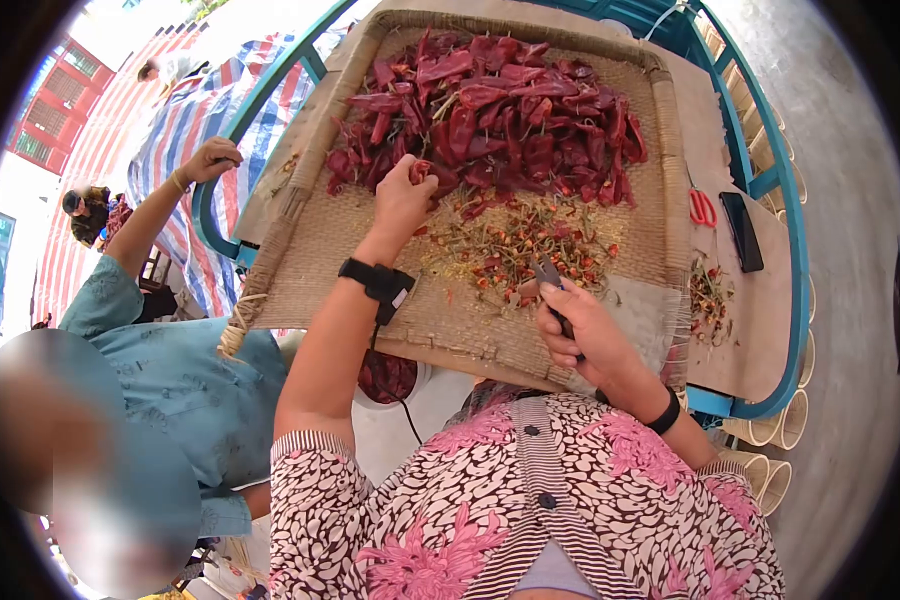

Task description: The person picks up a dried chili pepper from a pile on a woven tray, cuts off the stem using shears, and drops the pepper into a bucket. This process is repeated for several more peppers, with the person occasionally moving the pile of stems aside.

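My left hand (pixel 402 205) is closed around a dried red pepper (pixel 421 170) at the near edge of a large heap of dried red peppers (pixel 510 110). The heap lies on the far half of a woven tray (pixel 360 260). In my right hand (pixel 588 335) is a pair of snips (pixel 547 273) with dark handles and metal blades, pointing toward the heap. Cut pepper stems and caps (pixel 530 240) are scattered on the tray just beyond the blades. Whether the blades are fully closed is hard to make out.
Red-handled scissors (pixel 702 208), a black phone (pixel 741 232) and more stems (pixel 708 300) lie right of the tray. A blue metal frame (pixel 796 270) surrounds it. Another person's hand (pixel 210 160) rests by the left rail. A bucket of peppers (pixel 388 377) stands below.
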The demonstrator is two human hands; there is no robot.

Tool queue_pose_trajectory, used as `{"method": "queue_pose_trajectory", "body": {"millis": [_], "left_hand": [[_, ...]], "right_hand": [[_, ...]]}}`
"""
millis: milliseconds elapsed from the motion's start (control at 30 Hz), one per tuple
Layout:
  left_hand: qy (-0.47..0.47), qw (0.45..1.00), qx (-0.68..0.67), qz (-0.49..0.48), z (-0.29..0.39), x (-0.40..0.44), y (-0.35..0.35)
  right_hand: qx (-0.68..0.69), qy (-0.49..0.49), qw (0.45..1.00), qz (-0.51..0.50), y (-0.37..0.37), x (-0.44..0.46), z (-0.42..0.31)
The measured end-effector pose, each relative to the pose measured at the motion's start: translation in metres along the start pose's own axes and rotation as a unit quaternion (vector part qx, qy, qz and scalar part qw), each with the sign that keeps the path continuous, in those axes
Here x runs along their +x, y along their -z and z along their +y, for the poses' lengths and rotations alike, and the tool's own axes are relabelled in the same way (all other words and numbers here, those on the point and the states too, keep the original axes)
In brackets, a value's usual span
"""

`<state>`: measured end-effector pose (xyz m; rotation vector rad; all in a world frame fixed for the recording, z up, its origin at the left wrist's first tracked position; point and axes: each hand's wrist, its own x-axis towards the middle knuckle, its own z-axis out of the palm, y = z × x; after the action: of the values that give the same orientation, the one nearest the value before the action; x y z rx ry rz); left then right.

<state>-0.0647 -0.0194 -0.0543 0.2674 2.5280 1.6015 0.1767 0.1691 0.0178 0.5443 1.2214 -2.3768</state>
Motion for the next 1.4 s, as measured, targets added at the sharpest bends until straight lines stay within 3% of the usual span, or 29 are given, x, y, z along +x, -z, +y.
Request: {"method": "queue_pose_trajectory", "body": {"millis": [200, 300, 400, 533, 567, 667, 800, 867, 933, 1067, 1167, 1267, 1400], "left_hand": [[-0.092, 0.991, -0.086, -0.045, 0.027, -0.053, 0.014], [-0.067, 0.991, -0.059, -0.095, 0.049, -0.082, 0.021], [0.000, 0.956, -0.232, -0.182, 0.070, -0.114, 0.016], [0.089, 0.894, -0.386, -0.210, 0.069, -0.145, -0.007], [0.106, 0.869, -0.440, -0.199, 0.077, -0.153, -0.015], [0.124, 0.876, -0.435, -0.169, 0.061, -0.162, -0.034], [0.048, 0.916, -0.377, -0.130, 0.051, -0.176, -0.048], [0.019, 0.907, -0.410, -0.099, 0.054, -0.183, -0.050], [0.003, 0.906, -0.417, -0.077, 0.061, -0.186, -0.049], [-0.002, 0.921, -0.385, -0.057, 0.053, -0.181, -0.039], [-0.025, 0.932, -0.357, -0.050, 0.051, -0.182, -0.033], [-0.046, 0.928, -0.367, -0.048, 0.059, -0.185, -0.032], [-0.104, 0.942, -0.315, -0.037, 0.054, -0.186, -0.035]], "right_hand": [[-0.072, 0.022, 0.997, 0.021, -0.004, 0.002, 0.001], [-0.053, 0.022, 0.998, 0.016, -0.005, 0.004, -0.002], [0.001, 0.029, 0.999, 0.029, -0.005, 0.009, -0.002], [0.061, 0.029, 0.997, 0.048, -0.012, 0.014, -0.005], [0.051, 0.023, 0.998, 0.035, -0.010, 0.015, -0.002], [0.013, 0.022, 1.000, 0.014, -0.003, 0.019, 0.006], [-0.054, 0.067, 0.996, 0.031, -0.003, 0.013, 0.014], [-0.080, 0.091, 0.992, 0.036, -0.003, 0.008, 0.014], [-0.205, 0.195, 0.957, 0.063, 0.002, 0.008, 0.017], [-0.410, 0.343, 0.836, 0.125, 0.007, -0.002, 0.021], [-0.534, 0.350, 0.756, 0.142, -0.001, -0.015, 0.011], [-0.563, 0.394, 0.709, 0.157, -0.005, -0.019, 0.009], [-0.573, 0.411, 0.693, 0.148, -0.005, -0.021, 0.007]]}}
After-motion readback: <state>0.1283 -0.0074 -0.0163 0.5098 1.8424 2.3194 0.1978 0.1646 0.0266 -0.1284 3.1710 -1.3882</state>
